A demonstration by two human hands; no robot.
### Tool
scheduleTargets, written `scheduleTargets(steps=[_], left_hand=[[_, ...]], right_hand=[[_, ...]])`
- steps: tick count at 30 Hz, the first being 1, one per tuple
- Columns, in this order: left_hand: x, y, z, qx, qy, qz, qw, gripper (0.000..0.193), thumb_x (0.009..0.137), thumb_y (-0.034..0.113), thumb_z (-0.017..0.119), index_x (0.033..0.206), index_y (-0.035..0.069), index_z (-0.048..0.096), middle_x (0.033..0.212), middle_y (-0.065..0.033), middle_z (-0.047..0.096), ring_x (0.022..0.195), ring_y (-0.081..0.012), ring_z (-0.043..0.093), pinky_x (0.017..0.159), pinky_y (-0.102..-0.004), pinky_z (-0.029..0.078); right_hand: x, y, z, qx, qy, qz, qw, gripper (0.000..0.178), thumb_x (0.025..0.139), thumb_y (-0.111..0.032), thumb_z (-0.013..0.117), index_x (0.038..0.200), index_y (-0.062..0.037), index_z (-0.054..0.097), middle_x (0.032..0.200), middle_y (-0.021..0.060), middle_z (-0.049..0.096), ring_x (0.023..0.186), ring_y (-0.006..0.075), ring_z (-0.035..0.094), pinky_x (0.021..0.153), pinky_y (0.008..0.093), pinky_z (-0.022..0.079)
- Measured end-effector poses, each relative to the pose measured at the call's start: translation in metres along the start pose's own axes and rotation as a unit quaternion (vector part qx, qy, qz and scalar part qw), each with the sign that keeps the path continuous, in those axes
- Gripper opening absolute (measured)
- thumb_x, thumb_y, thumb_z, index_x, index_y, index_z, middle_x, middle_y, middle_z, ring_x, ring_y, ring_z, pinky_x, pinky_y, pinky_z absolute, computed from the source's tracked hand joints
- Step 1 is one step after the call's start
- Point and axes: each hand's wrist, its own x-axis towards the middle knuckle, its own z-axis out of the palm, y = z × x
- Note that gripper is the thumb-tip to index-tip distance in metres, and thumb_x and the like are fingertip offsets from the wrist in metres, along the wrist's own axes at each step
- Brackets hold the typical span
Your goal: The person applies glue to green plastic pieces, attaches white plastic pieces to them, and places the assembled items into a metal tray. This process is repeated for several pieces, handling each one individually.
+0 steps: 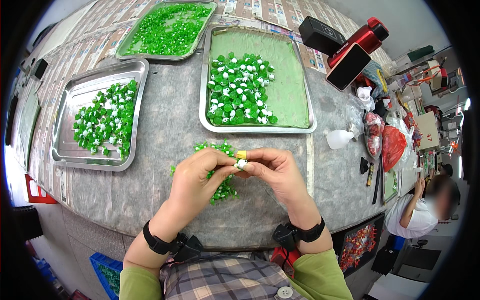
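Close together over the near middle of the table, my left hand (196, 175) and my right hand (281, 174) meet at the fingertips. Both pinch a small white-and-green plastic piece (242, 163) with a dark dot on its white part. A yellow wrap (241, 154) covers the tip of my right index finger. Loose small green plastic pieces (226, 192) lie under and around my left hand, which partly hides them. Just beyond my hands is a metal tray (260, 129) with a green lining, bearing a heap of green-and-white pieces.
A second tray (95, 164) with green-and-white pieces lies at left; another tray (172, 56) of green pieces stands farther back. To the right are a phone (348, 66), a red bottle (361, 39), a black box (321, 35), a white squeeze bottle (339, 139) and bags. A co-worker (417, 210) sits far right.
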Motion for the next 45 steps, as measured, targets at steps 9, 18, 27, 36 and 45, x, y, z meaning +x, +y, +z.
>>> scheduleTargets(steps=[9,18,27,36,45], left_hand=[[0.011,-0.034,-0.073,-0.043,0.332,-0.083,0.939,0.016,0.072,0.003,0.059,0.088,0.000,0.055,0.080,-0.0025,0.054,0.069,-0.0082,0.049,0.063,-0.0188,0.039],[0.015,-0.022,-0.056,0.069,0.323,-0.015,0.944,0.031,0.072,0.006,0.059,0.102,0.005,0.050,0.103,-0.0044,0.046,0.093,-0.0134,0.044,0.079,-0.0258,0.035],[0.015,-0.013,-0.036,0.005,0.236,-0.013,0.972,0.029,0.070,0.004,0.059,0.097,0.005,0.052,0.100,-0.0059,0.049,0.092,-0.0152,0.046,0.076,-0.0253,0.037],[0.011,-0.015,-0.034,0.006,0.176,-0.024,0.984,0.025,0.073,0.001,0.055,0.098,0.003,0.051,0.104,-0.0069,0.046,0.096,-0.0136,0.044,0.079,-0.0245,0.037],[0.011,-0.016,-0.025,-0.107,0.168,-0.069,0.977,0.020,0.072,0.002,0.057,0.092,0.002,0.054,0.090,-0.0049,0.052,0.078,-0.0110,0.050,0.068,-0.0212,0.041]], right_hand=[[0.006,-0.002,-0.004,-0.411,0.000,-0.128,0.903,0.016,0.072,-0.012,0.058,0.085,-0.0038,0.055,0.073,0.0064,0.056,0.065,0.0160,0.055,0.057,0.0253,0.044],[0.011,0.012,0.007,-0.550,-0.044,-0.217,0.805,0.018,0.070,-0.021,0.059,0.082,-0.0091,0.056,0.083,0.0062,0.045,0.068,0.0213,0.051,0.058,0.0327,0.042],[0.014,0.000,-0.015,-0.502,0.053,-0.252,0.826,0.014,0.070,-0.014,0.058,0.081,-0.0054,0.057,0.076,0.0071,0.052,0.074,0.0229,0.051,0.064,0.0323,0.041],[0.012,-0.001,-0.008,-0.548,-0.048,-0.249,0.797,0.013,0.071,-0.017,0.058,0.075,-0.0053,0.059,0.083,0.0056,0.055,0.085,0.0216,0.047,0.072,0.0318,0.039],[0.021,0.003,-0.014,-0.551,0.077,-0.268,0.786,0.013,0.071,-0.009,0.055,0.083,-0.0060,0.057,0.067,0.0064,0.053,0.066,0.0217,0.052,0.058,0.0326,0.041]])
